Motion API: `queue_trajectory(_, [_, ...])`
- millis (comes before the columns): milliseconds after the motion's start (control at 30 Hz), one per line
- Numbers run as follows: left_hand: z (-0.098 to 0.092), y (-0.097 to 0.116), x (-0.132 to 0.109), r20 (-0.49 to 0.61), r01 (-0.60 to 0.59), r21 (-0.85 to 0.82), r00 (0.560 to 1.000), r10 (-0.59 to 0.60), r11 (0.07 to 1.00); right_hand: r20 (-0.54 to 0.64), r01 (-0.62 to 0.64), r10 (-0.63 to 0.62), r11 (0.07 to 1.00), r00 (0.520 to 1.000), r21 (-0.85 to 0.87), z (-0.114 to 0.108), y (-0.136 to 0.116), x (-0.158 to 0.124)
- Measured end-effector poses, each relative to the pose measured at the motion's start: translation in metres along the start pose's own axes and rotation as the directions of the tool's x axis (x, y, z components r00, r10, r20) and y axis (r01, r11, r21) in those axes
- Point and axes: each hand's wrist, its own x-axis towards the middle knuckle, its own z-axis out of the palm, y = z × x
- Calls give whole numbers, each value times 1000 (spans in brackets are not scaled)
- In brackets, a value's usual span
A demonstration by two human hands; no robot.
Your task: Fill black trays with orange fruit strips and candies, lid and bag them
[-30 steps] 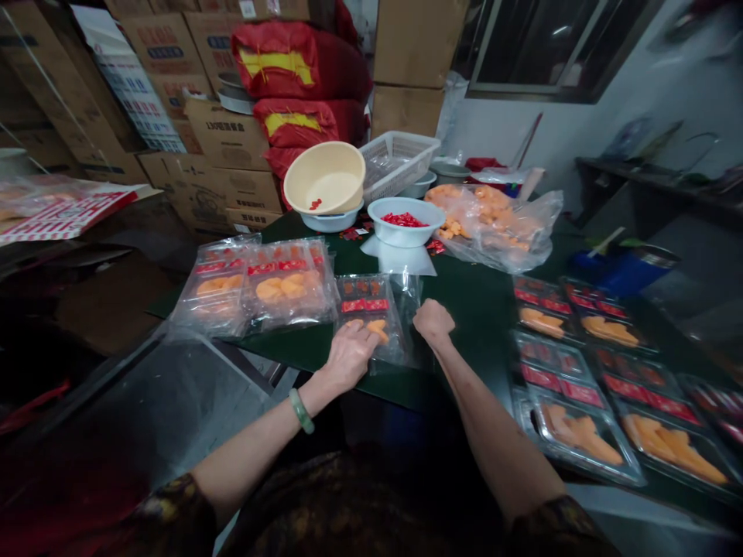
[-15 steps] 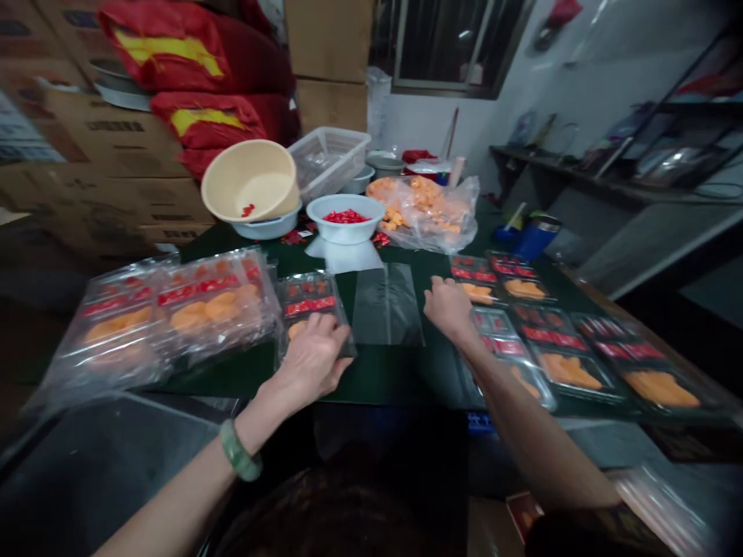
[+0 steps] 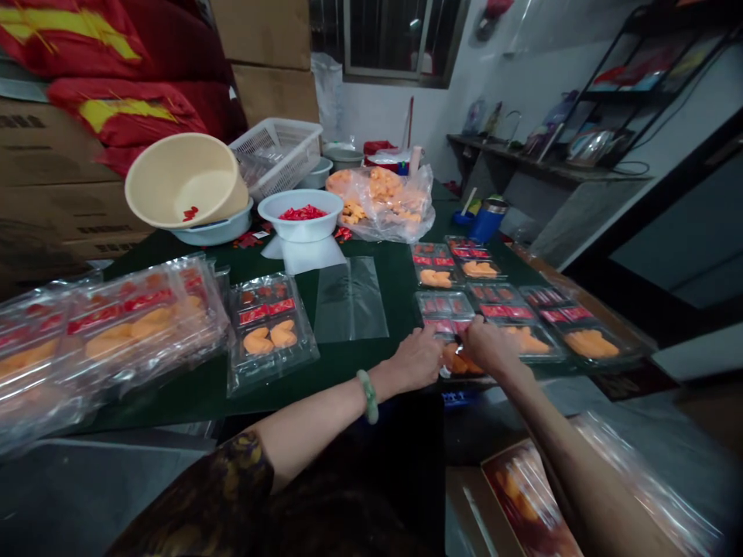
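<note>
A clear-lidded plastic tray (image 3: pixel 446 306) with orange pieces and red packets lies at the near left of a group on the right. My left hand (image 3: pixel 411 359), with a green bangle at its wrist, has its fingers closed on the tray's left side. On the opposite side my right hand (image 3: pixel 492 345) grips the same tray, its fingers curled over the edge. Parts of the tray are hidden behind both hands. A flat clear plastic bag (image 3: pixel 350 302) lies left of them. Further left, a bagged tray (image 3: pixel 270 325) shows two orange halves.
Bagged trays (image 3: pixel 139 325) are piled on the left. Several filled trays (image 3: pixel 516 309) lie to the right. Behind stand a light blue bowl (image 3: pixel 300 226) of red packets, a cream basin (image 3: pixel 186 182), a white basket (image 3: pixel 284 155), a bag of orange pieces (image 3: pixel 386 201) and a blue tumbler (image 3: pixel 488 220).
My left hand has left the bagged tray and crossed right to the filled tray. My right hand has come down from beside the flat bag to that tray. The view has turned right.
</note>
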Motion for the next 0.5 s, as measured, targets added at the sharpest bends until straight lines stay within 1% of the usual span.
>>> queue_trajectory(67, [0,-1,-3,-12,19,-9,1000,-19,1000,-8,-25,25,999,1000,33,2,5,3])
queue_trajectory(100, [0,-2,-5,-21,27,-15,999,-27,1000,-14,-54,56,993,998,107,2,9,6])
queue_trajectory(133, [0,-3,-6,-32,35,-25,999,-36,999,-8,-89,93,967,996,239,2,13,9])
queue_trajectory(167, [1,-4,-7,-43,44,-38,998,-45,998,15,-122,127,909,992,399,1,17,12])
queue_trajectory(233, [2,-7,-9,-67,48,-74,996,-53,996,100,-176,148,707,984,685,0,23,16])
queue_trajectory(267, [2,-8,-9,-77,47,-91,996,-54,995,143,-193,130,610,981,768,-1,24,17])
queue_trajectory(300, [2,-8,-9,-88,44,-106,995,-53,993,174,-201,101,552,979,809,-2,24,18])
queue_trajectory(400, [-1,-7,-11,-102,21,-105,994,-32,994,227,-213,21,433,974,876,-7,19,17])
queue_trajectory(467, [-10,-8,-16,-70,-3,-46,998,0,999,253,-225,-35,352,967,908,-11,16,15])
queue_trajectory(500, [-16,-9,-20,-51,-1,9,999,2,1000,266,-236,-56,308,962,921,-13,17,14])
